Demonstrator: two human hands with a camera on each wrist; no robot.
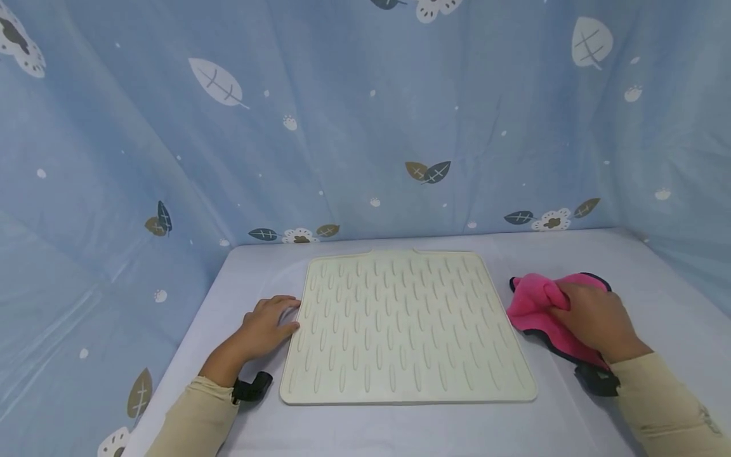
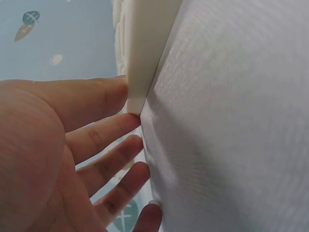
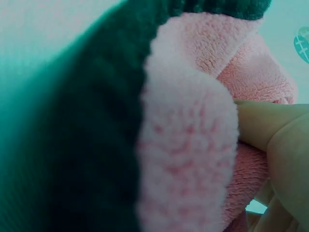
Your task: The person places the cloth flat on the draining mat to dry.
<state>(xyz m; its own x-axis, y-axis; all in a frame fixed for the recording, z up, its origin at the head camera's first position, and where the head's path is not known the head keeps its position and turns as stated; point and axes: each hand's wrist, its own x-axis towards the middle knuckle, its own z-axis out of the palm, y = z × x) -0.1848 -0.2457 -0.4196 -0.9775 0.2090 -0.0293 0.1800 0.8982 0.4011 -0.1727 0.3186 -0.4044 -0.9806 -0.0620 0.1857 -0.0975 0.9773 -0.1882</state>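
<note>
A cream drying mat (image 1: 394, 327) with rows of raised oval ridges lies flat in the middle of the white table. At its left edge my left hand (image 1: 264, 330) touches the rim with thumb and fingertips, the fingers fairly straight and spread. The left wrist view shows that thumb (image 2: 104, 99) against the mat's side wall (image 2: 150, 43). To the right of the mat, my right hand (image 1: 594, 317) grips a bunched pink cloth (image 1: 531, 308) with dark edging. Its plush folds (image 3: 188, 130) fill much of the right wrist view and hide most of the fingers.
White cloth covers the table (image 1: 365, 431). A blue curtain (image 1: 342, 127) with leaf and flower prints rises behind the table and along both sides. Each wrist carries a black camera mount, the left one (image 1: 253, 387) close to the mat's lower left corner.
</note>
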